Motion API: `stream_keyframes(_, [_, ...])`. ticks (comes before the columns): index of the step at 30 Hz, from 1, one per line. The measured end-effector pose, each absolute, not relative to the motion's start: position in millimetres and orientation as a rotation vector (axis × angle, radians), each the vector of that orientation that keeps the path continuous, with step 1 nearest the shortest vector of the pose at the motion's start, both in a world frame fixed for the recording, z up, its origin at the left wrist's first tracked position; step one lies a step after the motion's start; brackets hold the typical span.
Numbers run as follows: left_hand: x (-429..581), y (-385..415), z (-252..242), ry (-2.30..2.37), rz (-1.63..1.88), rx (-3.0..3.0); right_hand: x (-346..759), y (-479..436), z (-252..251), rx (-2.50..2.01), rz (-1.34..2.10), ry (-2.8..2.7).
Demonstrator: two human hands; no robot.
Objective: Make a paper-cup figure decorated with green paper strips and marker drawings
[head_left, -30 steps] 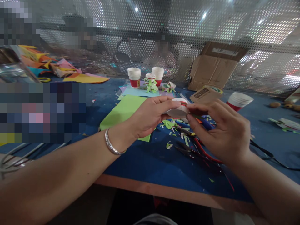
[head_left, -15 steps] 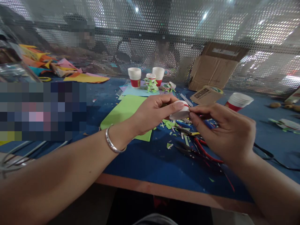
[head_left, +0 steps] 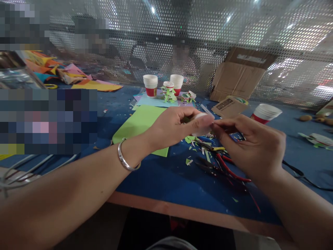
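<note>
My left hand (head_left: 179, 121) is closed around a small white cut-down paper cup (head_left: 199, 132), its thumb lying across the piece and hiding much of it. At the cup's right edge, the thumb and forefinger of my right hand (head_left: 247, 144) are pinched together, touching the rim; what exactly lies between them is too small to make out. Below the hands are green paper scraps (head_left: 191, 139) and red-handled pliers (head_left: 229, 168) on the blue table. A bright green paper sheet (head_left: 140, 121) lies partly behind my left forearm and hand.
Stacked paper cups (head_left: 151, 85) and green-legged cup turtles (head_left: 169, 92) stand at the back. Another cup stack (head_left: 266, 113) and a turtle (head_left: 317, 139) are at the right. A cardboard box (head_left: 235, 74) leans on the perforated screen. Coloured paper (head_left: 97, 85) is heaped back left.
My left thumb has slid right across the cup, covering its red band. My right pinch stays at the cup's edge, shifted slightly right. The rest of the table looks the same.
</note>
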State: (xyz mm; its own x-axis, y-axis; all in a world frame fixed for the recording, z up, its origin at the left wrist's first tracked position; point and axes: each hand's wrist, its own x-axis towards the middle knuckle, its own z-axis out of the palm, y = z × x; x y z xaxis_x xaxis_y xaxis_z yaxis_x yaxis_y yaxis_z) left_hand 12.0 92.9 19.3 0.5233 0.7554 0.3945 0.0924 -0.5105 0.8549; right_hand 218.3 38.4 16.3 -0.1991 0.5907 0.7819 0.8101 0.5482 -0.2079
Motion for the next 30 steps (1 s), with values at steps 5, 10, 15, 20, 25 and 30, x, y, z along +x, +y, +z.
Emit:
stream_keyframes(5, [11,92,20,0.616,1.030,2.033,219,42,16,-1.093,-0.396,-1.872])
stream_keyframes(10, [10,90,21,0.661,1.094,2.137,218,42,16,-1.073,-0.419,-1.914])
stream_keyframes(15, [9,88,25,0.742,1.010,2.221,219,41,17,-0.925,-0.514,-1.997])
stream_keyframes(20, [8,89,29,0.670,0.906,2.079,220,39,18,-0.861,-0.526,-2.033])
stream_keyframes(25, [7,93,31,0.660,0.868,1.847,220,38,19,-0.851,-0.461,-2.044])
stream_keyframes(30, [7,97,26,0.632,0.881,1.914,222,41,16,-0.806,-0.408,-2.095])
